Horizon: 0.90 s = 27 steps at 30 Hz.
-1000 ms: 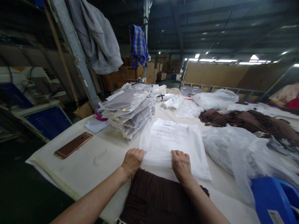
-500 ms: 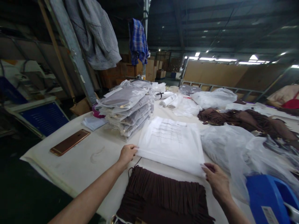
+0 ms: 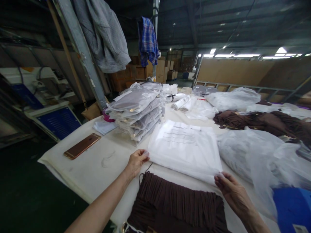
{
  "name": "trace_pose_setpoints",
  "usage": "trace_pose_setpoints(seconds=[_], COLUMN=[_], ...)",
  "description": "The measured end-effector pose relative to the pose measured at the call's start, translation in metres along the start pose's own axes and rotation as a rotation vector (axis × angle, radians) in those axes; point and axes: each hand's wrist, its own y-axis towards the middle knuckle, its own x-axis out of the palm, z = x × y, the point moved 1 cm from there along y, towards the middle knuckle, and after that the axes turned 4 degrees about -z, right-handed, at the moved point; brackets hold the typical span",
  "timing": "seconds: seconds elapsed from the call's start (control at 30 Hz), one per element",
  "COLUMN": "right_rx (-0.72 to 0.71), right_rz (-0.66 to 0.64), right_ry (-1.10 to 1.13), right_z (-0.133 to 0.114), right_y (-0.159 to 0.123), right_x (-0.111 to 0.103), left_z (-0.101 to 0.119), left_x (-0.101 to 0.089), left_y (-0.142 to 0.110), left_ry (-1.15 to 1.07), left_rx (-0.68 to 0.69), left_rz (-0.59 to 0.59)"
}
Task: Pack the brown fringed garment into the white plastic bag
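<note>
A white translucent plastic bag [image 3: 184, 149] with printed lines of text lies flat on the table in front of me. My left hand [image 3: 138, 161] pinches its near left corner between thumb and fingers. At the near right corner, my right hand [image 3: 229, 186] grips the bag's edge the same way. Just below the bag, closer to my body, lies a dark brown fringed item [image 3: 179, 207] with a thin dark cord at its upper left. Its lower part is cut off by the frame.
A stack of bagged grey items [image 3: 138, 111] stands beyond my left hand. A phone [image 3: 82, 146] lies on the white-covered table [image 3: 97, 174]. Loose clear plastic bags [image 3: 245, 152], brown fringed pieces [image 3: 264, 124] and a blue object [image 3: 291, 207] are at the right.
The view has swung slightly left, so the scene sits further right in the picture. Both hands keep hold of the bag's near corners; the bag has hardly moved on the table.
</note>
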Motion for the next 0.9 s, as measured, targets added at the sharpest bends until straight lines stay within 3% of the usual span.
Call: trace_pose_setpoints(seconds=[0.23,0.37,0.43,0.57,0.73,0.9], right_rx=[0.006,-0.142,-0.176,-0.108,0.038,0.032], right_rz=[-0.060,-0.025,0.040,0.131,0.151,0.151], right_ry=[-0.286,-0.699,-0.797,-0.828,-0.785,-0.713], right_z=[0.011,0.017,0.021,0.028,0.037,0.038], right_y=[-0.018,-0.031,-0.039,-0.051,-0.057,-0.062], right_x=[-0.015,-0.022,-0.021,-0.019,-0.026,-0.031], left_z=[-0.002,-0.003,-0.006,-0.014,-0.021,-0.020], left_x=[-0.008,-0.013,-0.015,-0.017,-0.017,-0.012], left_y=[-0.026,-0.043,-0.050,-0.058,-0.063,-0.070], left_ry=[0.534,0.710,0.769,0.842,0.879,0.860], left_rx=[0.190,0.315,0.353,0.384,0.374,0.269], left_rz=[-0.148,-0.138,-0.111,-0.036,0.050,0.152])
